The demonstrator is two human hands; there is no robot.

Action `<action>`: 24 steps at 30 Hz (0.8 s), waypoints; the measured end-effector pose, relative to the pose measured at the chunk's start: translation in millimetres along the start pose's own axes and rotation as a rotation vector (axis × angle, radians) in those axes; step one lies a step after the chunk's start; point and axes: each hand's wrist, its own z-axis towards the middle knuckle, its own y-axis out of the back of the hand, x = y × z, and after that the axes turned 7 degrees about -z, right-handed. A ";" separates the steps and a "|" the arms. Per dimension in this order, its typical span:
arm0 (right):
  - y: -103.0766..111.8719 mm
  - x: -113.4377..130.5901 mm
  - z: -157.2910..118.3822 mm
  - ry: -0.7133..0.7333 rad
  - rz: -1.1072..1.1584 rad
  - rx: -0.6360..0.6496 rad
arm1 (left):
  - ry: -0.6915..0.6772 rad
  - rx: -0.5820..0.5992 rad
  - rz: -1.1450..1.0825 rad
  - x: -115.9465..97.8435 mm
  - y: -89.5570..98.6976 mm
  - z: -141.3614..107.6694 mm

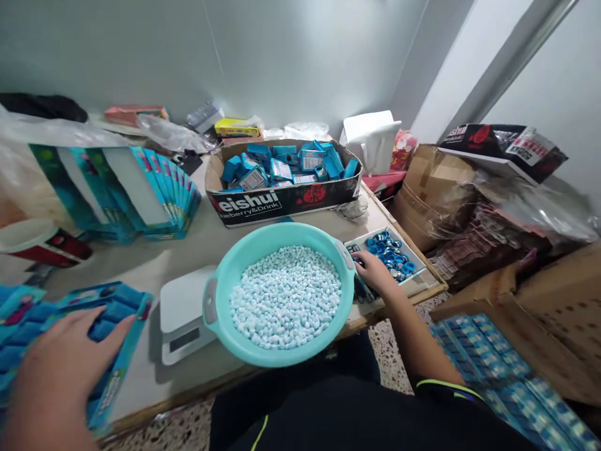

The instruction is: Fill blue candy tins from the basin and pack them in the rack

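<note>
My left hand (66, 357), slightly blurred, lies over a blue display carton (113, 369) filled with small blue boxes, its thumb and fingers apart. Beside the basin's right handle, my right hand (373, 272) has curled fingers near some dark small pieces; whatever they pinch is hidden. The turquoise basin (282, 357) holds many pale blue pellets (286, 297) and overlaps a white digital scale (185, 307). Just past my right fingers, a white tray (416, 274) contains blue caps (389, 250).
Behind the basin stands an open cardboard box (291, 203) of small blue boxes. Unfilled display cartons (141, 188) and a red cup (47, 241) are at the left. Brown cartons (539, 300) and wrapped blue packs (507, 369) crowd the right side beyond the table edge.
</note>
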 end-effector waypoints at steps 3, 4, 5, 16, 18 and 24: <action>-4.3 0.3 -1.9 -0.051 0.013 -0.064 | -0.042 -0.015 0.050 -10.0 6.8 -5.7; -6.7 -0.2 -1.7 -0.074 0.014 -0.098 | -0.025 -0.016 0.052 -14.1 9.1 -7.0; -9.3 -1.0 -1.5 -0.099 0.014 -0.137 | -0.007 -0.014 0.049 -18.4 11.4 -8.2; 10.5 32.2 -26.4 -0.128 0.106 -0.617 | -0.290 -0.417 -0.228 -84.2 27.3 -58.7; 12.1 68.2 -28.9 -0.014 0.141 -0.633 | -0.338 -0.339 -0.412 -114.8 26.3 -82.2; -4.6 185.4 -36.6 0.730 0.260 -0.166 | -0.194 0.510 -1.136 -198.5 7.1 -132.1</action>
